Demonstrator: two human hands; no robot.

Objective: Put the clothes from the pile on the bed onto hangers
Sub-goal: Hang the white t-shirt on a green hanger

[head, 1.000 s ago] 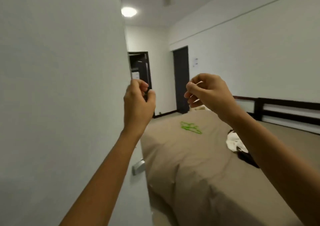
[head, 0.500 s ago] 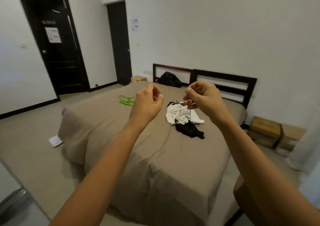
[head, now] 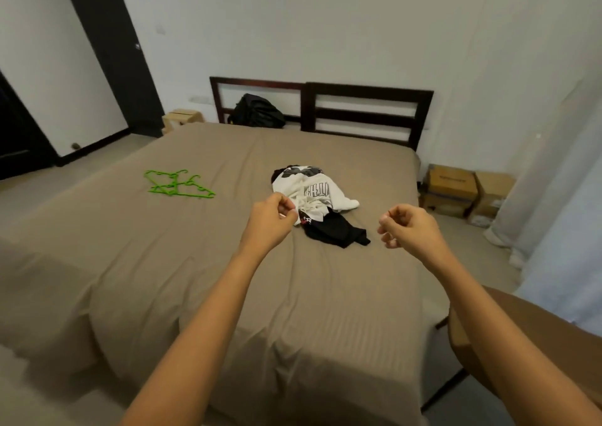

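Clothes pile (head: 312,204) elongated lengthwise along bed (head: 228,295); green hangers (head: 177,184) flat, leftward.

I'm on one view only, the wide head camera: it's up at standing height by the foot of the bed (head: 293,311), tilted forward and down, facing the headboard (head: 368,112), with both arms (head: 208,321) reaching in close from the bottom edge.
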